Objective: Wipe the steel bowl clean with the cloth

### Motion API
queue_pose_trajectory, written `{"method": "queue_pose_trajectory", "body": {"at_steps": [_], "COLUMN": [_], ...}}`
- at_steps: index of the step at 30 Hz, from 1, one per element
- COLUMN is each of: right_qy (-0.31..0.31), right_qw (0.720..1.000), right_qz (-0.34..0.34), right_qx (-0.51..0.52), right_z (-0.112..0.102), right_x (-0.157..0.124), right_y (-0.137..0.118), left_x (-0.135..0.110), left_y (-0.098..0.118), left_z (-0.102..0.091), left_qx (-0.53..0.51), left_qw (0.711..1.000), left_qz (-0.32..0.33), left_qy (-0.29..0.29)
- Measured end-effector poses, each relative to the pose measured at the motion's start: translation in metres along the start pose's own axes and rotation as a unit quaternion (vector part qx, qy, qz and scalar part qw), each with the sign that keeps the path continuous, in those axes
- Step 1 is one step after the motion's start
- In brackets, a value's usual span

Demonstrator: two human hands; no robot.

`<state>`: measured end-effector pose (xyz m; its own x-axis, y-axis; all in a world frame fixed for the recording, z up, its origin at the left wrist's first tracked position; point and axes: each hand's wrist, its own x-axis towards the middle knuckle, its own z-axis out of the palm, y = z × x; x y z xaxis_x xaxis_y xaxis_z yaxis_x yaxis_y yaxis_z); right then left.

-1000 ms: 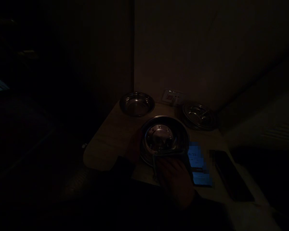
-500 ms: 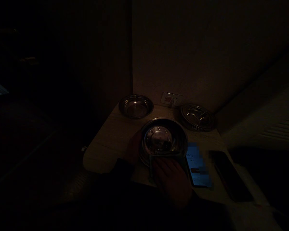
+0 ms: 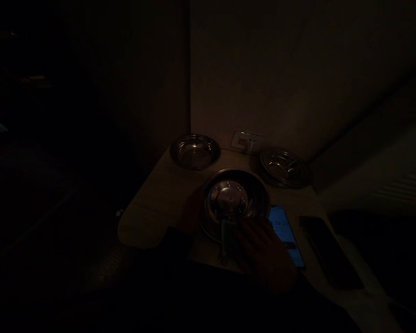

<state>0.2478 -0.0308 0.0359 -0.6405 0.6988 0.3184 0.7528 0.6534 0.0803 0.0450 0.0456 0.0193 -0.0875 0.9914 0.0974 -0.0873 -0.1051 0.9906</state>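
The scene is very dark. A round steel plate lies in the middle of a small pale table. My left hand rests against the plate's left rim; its fingers are lost in the dark. My right hand is at the plate's near edge, closed on a dark cloth that it presses on the rim.
A steel bowl stands at the back left and a stack of steel plates at the back right, below a wall socket. A lit phone and a dark phone lie to the right of my hand.
My right hand has shifted a little to the right along the plate's near rim, and the cloth now shows bunched at its left. The lit phone's screen shows more.
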Motion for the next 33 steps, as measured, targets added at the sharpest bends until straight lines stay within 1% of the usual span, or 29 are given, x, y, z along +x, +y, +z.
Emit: {"method": "queue_pose_trajectory", "body": {"at_steps": [4,7,11,14,16,20,24,28,31,33], "right_qy": [0.015,0.021,0.027,0.032,0.034,0.034,0.039,0.046,0.028,0.02], "right_qw": [1.0,1.0,0.999,0.998,0.998,0.998,0.998,0.997,0.999,0.999], "right_qz": [-0.001,0.003,0.04,0.054,0.059,0.049,0.049,0.051,0.034,0.025], "right_qx": [-0.012,-0.006,0.015,0.02,0.015,0.005,0.015,0.03,0.017,0.006], "right_z": [-0.003,-0.001,0.003,0.004,0.004,0.005,0.006,0.004,0.001,-0.001], "right_x": [-0.004,-0.007,-0.008,-0.007,-0.007,-0.006,-0.005,-0.005,-0.006,-0.007], "right_y": [0.011,0.015,0.009,0.001,-0.004,-0.012,-0.016,-0.016,-0.013,-0.011], "left_x": [0.001,0.0,0.0,0.0,0.001,0.002,0.004,0.005,0.004,0.004], "left_y": [-0.004,-0.006,-0.004,-0.004,-0.005,-0.008,-0.011,-0.011,-0.006,-0.002], "left_z": [-0.002,-0.002,-0.002,-0.002,-0.002,-0.003,-0.004,-0.003,-0.001,0.0], "left_qx": [0.005,0.003,0.008,-0.007,0.002,0.01,0.009,-0.038,-0.063,-0.08], "left_qw": [1.0,1.0,1.0,1.0,1.0,1.0,1.0,0.999,0.998,0.996], "left_qz": [-0.004,-0.008,0.007,0.005,-0.002,-0.01,-0.003,-0.006,-0.014,-0.035], "left_qy": [0.007,0.007,-0.004,-0.006,-0.004,-0.003,0.0,-0.017,-0.017,-0.016]}}
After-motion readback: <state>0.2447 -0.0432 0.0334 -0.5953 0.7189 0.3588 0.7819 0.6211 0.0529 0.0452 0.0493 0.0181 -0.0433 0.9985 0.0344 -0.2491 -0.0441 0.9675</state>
